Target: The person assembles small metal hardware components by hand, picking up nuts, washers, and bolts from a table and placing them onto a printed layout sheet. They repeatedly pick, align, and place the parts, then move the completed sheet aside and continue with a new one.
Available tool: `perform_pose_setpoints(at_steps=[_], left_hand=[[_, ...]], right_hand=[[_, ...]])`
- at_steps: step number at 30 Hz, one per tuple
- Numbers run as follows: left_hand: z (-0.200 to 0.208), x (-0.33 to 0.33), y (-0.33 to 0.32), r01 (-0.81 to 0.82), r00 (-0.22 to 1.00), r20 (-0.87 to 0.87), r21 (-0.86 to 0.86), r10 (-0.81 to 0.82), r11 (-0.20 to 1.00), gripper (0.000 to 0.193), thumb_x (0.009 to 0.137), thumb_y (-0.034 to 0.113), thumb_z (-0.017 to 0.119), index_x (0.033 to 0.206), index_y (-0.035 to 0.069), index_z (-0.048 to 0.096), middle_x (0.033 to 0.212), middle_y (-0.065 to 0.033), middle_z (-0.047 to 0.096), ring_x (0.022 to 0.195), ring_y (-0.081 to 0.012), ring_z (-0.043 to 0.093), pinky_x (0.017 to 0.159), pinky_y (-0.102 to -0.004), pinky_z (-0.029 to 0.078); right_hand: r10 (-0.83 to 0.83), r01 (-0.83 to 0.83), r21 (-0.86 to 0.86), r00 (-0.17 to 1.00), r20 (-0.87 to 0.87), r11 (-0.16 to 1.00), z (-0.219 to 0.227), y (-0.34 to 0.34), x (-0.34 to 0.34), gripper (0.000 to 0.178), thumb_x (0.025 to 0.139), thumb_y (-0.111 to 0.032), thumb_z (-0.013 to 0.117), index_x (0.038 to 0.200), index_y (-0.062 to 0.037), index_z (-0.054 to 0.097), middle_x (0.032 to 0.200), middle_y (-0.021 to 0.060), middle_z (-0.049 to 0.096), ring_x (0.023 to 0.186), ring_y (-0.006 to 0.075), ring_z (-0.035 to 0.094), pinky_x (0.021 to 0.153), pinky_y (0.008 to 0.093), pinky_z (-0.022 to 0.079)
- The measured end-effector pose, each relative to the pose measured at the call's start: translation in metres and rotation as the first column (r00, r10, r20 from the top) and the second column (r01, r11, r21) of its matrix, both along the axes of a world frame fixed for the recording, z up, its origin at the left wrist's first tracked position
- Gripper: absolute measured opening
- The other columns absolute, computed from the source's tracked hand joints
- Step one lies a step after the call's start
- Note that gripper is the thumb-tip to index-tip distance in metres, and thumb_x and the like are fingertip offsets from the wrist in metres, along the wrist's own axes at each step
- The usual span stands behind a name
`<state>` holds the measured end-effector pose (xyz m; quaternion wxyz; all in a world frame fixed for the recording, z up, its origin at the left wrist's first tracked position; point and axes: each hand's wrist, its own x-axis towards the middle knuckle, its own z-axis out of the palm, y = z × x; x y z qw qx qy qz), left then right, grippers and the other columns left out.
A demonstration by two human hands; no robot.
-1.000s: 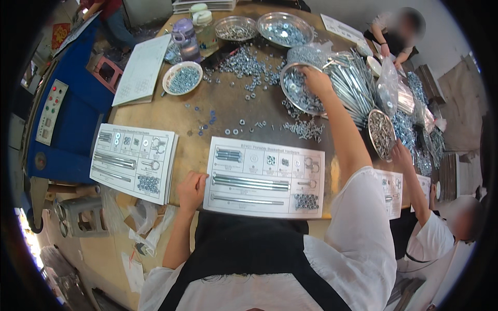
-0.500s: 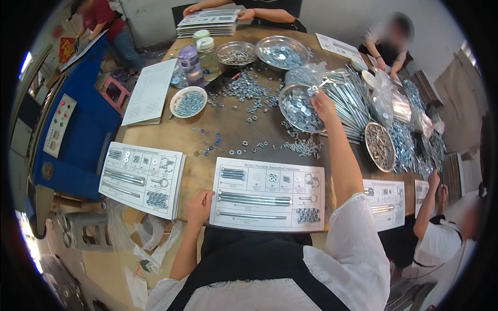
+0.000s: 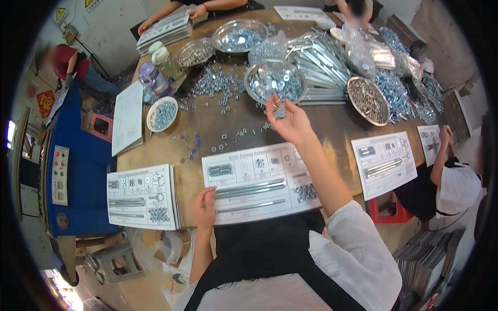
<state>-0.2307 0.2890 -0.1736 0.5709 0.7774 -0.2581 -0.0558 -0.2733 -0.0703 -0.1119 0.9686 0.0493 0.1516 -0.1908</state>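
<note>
My right hand (image 3: 291, 125) is just off the near rim of a metal bowl of washers (image 3: 276, 83). Its palm faces up and its fingers curl around a few flat round washers (image 3: 280, 113). My left hand (image 3: 203, 207) is closed at the left edge of a printed hardware card (image 3: 244, 173), its fingertips on that edge. On the card, pictures of bolts, rods, washers and nuts sit in boxes; whether some are real parts I cannot tell. My right forearm hides part of the card's right side.
A stack of similar cards (image 3: 140, 202) lies at left, another card (image 3: 384, 163) at right. Behind are a white bowl of small parts (image 3: 162, 115), loose nuts (image 3: 215, 85), long metal rods (image 3: 324, 62) and an oval bowl (image 3: 368, 101). Co-workers sit around the table.
My right hand has come back from over the washer bowl toward me, turning palm up with washers in it. My left hand stays by the card's edge. The whole view has shifted.
</note>
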Motion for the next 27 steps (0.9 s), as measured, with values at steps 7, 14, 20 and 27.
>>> perform_pose_setpoints(at_steps=[7, 14, 20, 27], left_hand=[[0.077, -0.023, -0.124, 0.309, 0.868, 0.334, 0.217, -0.368, 0.926, 0.027, 0.079, 0.021, 0.081, 0.103, 0.012, 0.072, 0.085, -0.002, 0.058, 0.064, -0.015, 0.052, 0.057, -0.0288, 0.044], [0.058, -0.02, -0.131, 0.322, 0.772, 0.442, 0.35, -0.458, 0.88, 0.031, 0.079, 0.022, 0.081, 0.105, 0.01, 0.07, 0.094, -0.0007, 0.063, 0.071, -0.0191, 0.065, 0.058, -0.0319, 0.05], [0.065, -0.026, -0.126, 0.264, 0.651, 0.576, 0.439, -0.494, 0.859, 0.03, 0.079, 0.018, 0.078, 0.105, 0.006, 0.067, 0.092, -0.0047, 0.062, 0.069, -0.0233, 0.066, 0.059, -0.0347, 0.053], [0.063, -0.025, -0.121, 0.231, 0.776, 0.42, 0.505, -0.47, 0.832, 0.026, 0.083, 0.017, 0.073, 0.105, 0.008, 0.064, 0.101, -0.0053, 0.062, 0.072, -0.0255, 0.067, 0.061, -0.0366, 0.054]], right_hand=[[0.096, -0.096, -0.112, 0.995, -0.006, 0.989, -0.002, 0.108, -0.061, 0.046, 0.108, -0.018, 0.038, 0.148, 0.0027, 0.039, 0.148, 0.0181, 0.044, 0.137, 0.0273, 0.044, 0.116, 0.0397, 0.038], [0.132, -0.155, -0.163, 0.981, -0.14, 0.974, -0.007, 0.121, -0.082, 0.044, 0.109, -0.018, 0.033, 0.15, -0.0021, 0.039, 0.148, 0.0106, 0.044, 0.132, 0.0213, 0.046, 0.114, 0.0357, 0.037], [0.133, -0.172, -0.183, 0.97, -0.204, 0.968, -0.008, 0.132, -0.08, 0.044, 0.109, -0.017, 0.032, 0.151, -0.0044, 0.039, 0.146, 0.0095, 0.048, 0.132, 0.0236, 0.048, 0.115, 0.039, 0.037], [0.143, -0.2, -0.196, 0.952, -0.27, 0.96, -0.008, 0.14, -0.072, 0.046, 0.106, -0.017, 0.029, 0.147, -0.0015, 0.045, 0.144, 0.011, 0.049, 0.132, 0.0246, 0.046, 0.115, 0.0392, 0.035]])
